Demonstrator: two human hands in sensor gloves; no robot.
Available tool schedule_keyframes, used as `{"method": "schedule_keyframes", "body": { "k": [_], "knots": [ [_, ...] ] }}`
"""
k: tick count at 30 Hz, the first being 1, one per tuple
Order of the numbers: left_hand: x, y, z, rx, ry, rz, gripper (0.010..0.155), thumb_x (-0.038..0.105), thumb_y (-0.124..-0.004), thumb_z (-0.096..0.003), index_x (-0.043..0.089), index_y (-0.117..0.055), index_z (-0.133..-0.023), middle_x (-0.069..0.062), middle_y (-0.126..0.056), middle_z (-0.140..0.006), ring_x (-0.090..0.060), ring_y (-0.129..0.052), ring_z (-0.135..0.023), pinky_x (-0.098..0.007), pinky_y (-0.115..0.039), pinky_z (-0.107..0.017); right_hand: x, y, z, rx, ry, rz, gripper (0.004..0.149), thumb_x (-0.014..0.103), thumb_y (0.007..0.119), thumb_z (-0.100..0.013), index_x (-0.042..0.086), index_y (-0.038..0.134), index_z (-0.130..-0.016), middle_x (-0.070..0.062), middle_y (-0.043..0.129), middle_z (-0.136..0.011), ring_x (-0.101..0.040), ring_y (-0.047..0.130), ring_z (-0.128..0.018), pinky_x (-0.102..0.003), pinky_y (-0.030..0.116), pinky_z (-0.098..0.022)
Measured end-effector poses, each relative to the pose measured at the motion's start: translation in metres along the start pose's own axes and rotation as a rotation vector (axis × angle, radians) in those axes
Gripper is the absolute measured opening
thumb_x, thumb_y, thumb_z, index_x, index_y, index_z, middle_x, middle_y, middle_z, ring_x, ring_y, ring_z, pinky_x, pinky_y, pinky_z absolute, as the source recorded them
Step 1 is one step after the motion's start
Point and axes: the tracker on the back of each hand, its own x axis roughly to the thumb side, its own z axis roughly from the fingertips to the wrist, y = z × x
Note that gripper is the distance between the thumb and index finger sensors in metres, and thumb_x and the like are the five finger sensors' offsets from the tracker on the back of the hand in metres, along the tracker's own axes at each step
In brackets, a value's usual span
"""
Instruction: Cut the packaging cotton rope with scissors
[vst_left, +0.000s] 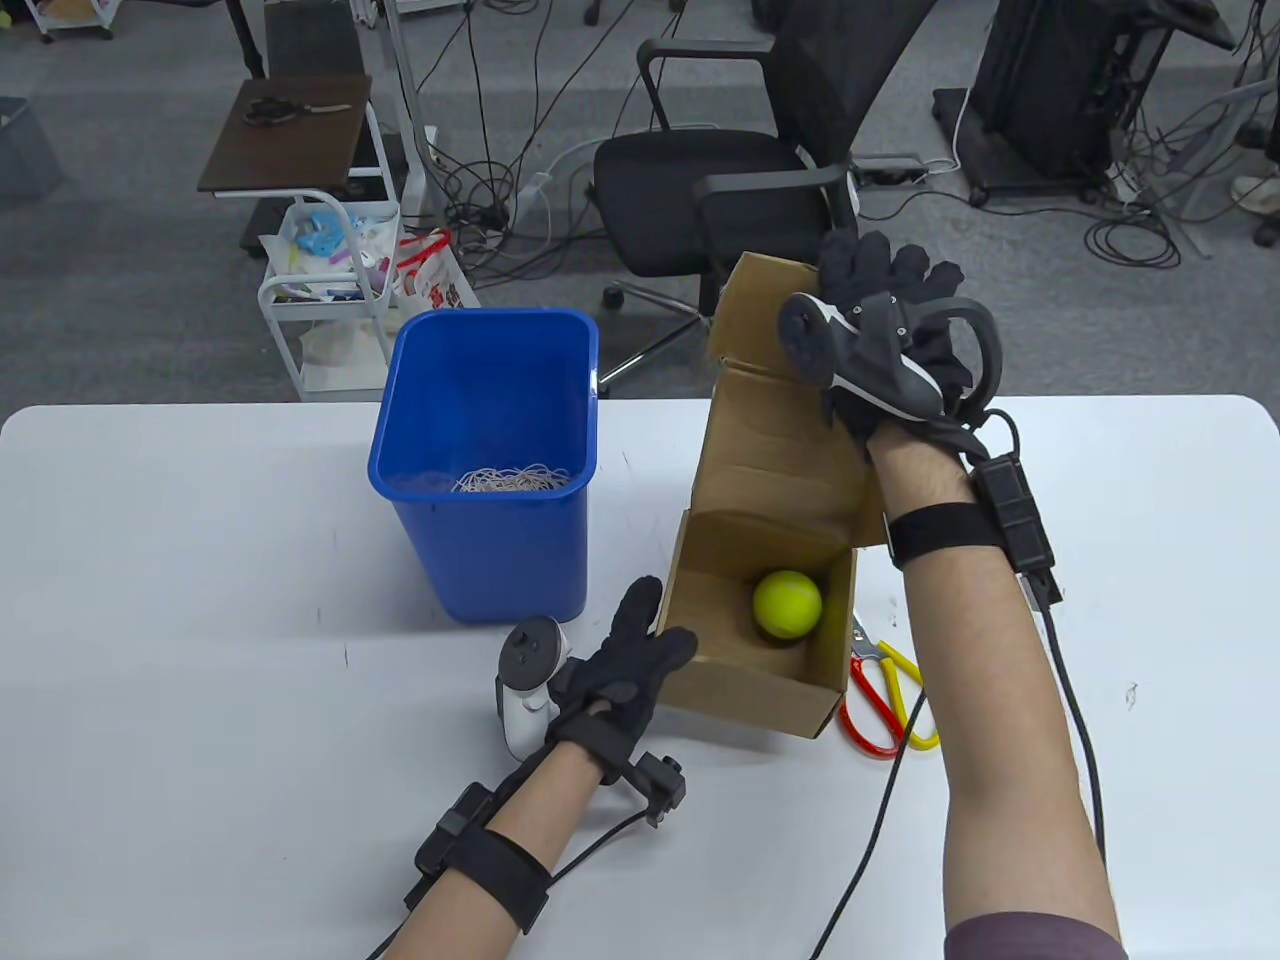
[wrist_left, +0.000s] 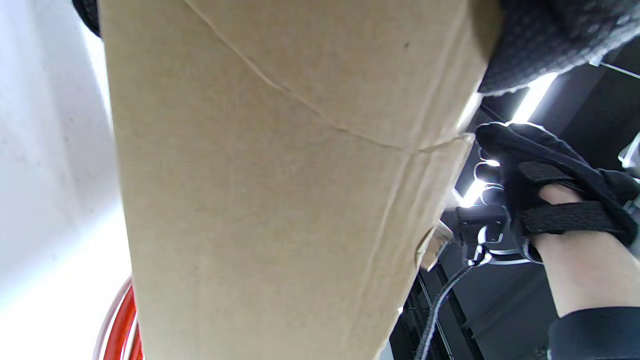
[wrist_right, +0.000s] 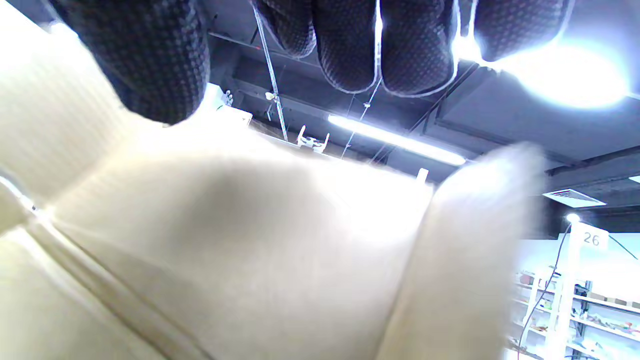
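A cardboard box (vst_left: 765, 600) stands open on the white surface (vst_left: 200, 560), its lid raised by the right hand (vst_left: 885, 330), whose fingers hold the flap's far edge. The left hand (vst_left: 625, 660) presses flat, fingers extended, against the box's near left wall, steadying it. Inside lies a yellow-green ball (vst_left: 787, 603). No rope is visible around the box. A tangle of pale cotton rope (vst_left: 515, 480) lies at the bottom of the blue bin (vst_left: 480, 400) just left of the box, which suggests the cutting is finished and the scraps discarded. The scissors (vst_left: 880, 690), red and yellow handled, rest on the surface touching or just beside the box's right side, under the right forearm, and neither hand holds them. By appearances, little or nothing of the task remains.
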Motion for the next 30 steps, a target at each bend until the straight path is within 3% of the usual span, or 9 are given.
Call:
{"method": "schedule_keyframes", "body": {
  "k": [4,8,11,14,16,20,23,26,30],
  "knots": [
    [0.001,0.001,-0.001,-0.004,-0.006,-0.004,0.1,0.069,-0.08,-0.0487,0.022,-0.018,-0.111,-0.025,-0.01,-0.113,-0.063,-0.038,-0.099,-0.067,-0.059,-0.069,0.003,0.005,0.017,-0.019,-0.085,-0.017,0.079,0.045,0.084,-0.044,0.007,0.054,-0.106,-0.025,0.065,-0.106,-0.055,0.069,-0.09,-0.074,0.059,-0.063],
    [0.0,0.002,-0.002,-0.012,-0.001,0.024,0.099,0.07,-0.079,-0.0489,0.023,-0.018,-0.112,-0.024,-0.011,-0.114,-0.064,-0.037,-0.099,-0.067,-0.058,-0.07,0.019,0.004,0.054,-0.03,-0.296,-0.198,0.074,0.044,0.085,-0.042,0.007,0.063,-0.101,-0.023,0.076,-0.099,-0.051,0.081,-0.081,-0.07,0.068,-0.06],
    [-0.001,0.003,0.0,-0.012,0.003,0.035,0.099,0.069,-0.08,-0.0487,0.023,-0.02,-0.112,-0.024,-0.012,-0.114,-0.064,-0.037,-0.099,-0.068,-0.058,-0.07,0.037,0.005,0.09,0.04,-0.472,-0.341,0.066,0.042,0.088,-0.04,0.007,0.074,-0.094,-0.021,0.089,-0.087,-0.045,0.094,-0.067,-0.064,0.078,-0.053],
    [0.001,0.004,0.001,-0.015,-0.006,0.028,0.099,0.069,-0.08,-0.0487,0.023,-0.02,-0.112,-0.024,-0.013,-0.114,-0.064,-0.037,-0.099,-0.068,-0.058,-0.07,0.059,0.016,0.124,0.233,-0.601,-0.391,0.064,0.039,0.09,-0.038,0.007,0.078,-0.091,-0.021,0.093,-0.083,-0.044,0.096,-0.062,-0.063,0.08,-0.05],
    [0.003,0.003,0.001,-0.021,-0.021,0.029,0.098,0.07,-0.08,-0.0491,0.023,-0.021,-0.112,-0.023,-0.013,-0.115,-0.064,-0.037,-0.099,-0.067,-0.058,-0.07,0.07,0.03,0.138,0.405,-0.623,-0.332,0.067,0.037,0.092,-0.037,0.007,0.075,-0.095,-0.023,0.089,-0.089,-0.048,0.092,-0.069,-0.065,0.077,-0.052],
    [0.011,0.002,0.002,-0.032,-0.057,0.033,0.098,0.07,-0.08,-0.049,0.024,-0.022,-0.113,-0.023,-0.014,-0.115,-0.063,-0.038,-0.1,-0.067,-0.058,-0.07,0.083,0.057,0.152,0.557,-0.639,-0.068,0.08,0.04,0.092,-0.036,0.011,0.061,-0.104,-0.023,0.068,-0.108,-0.056,0.076,-0.086,-0.067,0.071,-0.058],
    [0.019,0.0,0.005,-0.005,-0.07,0.008,0.097,0.068,-0.082,-0.0485,0.024,-0.023,-0.113,-0.022,-0.015,-0.116,-0.064,-0.038,-0.1,-0.068,-0.057,-0.07,0.088,0.073,0.155,0.636,-0.642,-0.03,0.086,0.041,0.093,-0.035,0.01,0.056,-0.106,-0.029,0.06,-0.109,-0.056,0.079,-0.082,-0.064,0.074,-0.057],
    [0.021,-0.001,0.006,0.018,-0.089,-0.092,0.097,0.069,-0.082,-0.0476,0.024,-0.026,-0.112,-0.023,-0.019,-0.115,-0.064,-0.041,-0.099,-0.068,-0.059,-0.068,0.09,0.086,0.154,0.669,-0.628,-0.069,0.091,0.041,0.094,-0.034,0.008,0.05,-0.107,-0.028,0.063,-0.107,-0.053,0.087,-0.074,-0.061,0.078,-0.052],
    [0.022,-0.002,0.005,-0.001,-0.089,-0.062,0.097,0.068,-0.083,-0.0473,0.023,-0.028,-0.112,-0.023,-0.022,-0.116,-0.064,-0.044,-0.098,-0.068,-0.06,-0.068,0.093,0.103,0.155,0.725,-0.618,-0.052,0.096,0.044,0.094,-0.034,0.007,0.045,-0.108,-0.024,0.069,-0.103,-0.05,0.089,-0.069,-0.06,0.077,-0.051]
  ]
}}
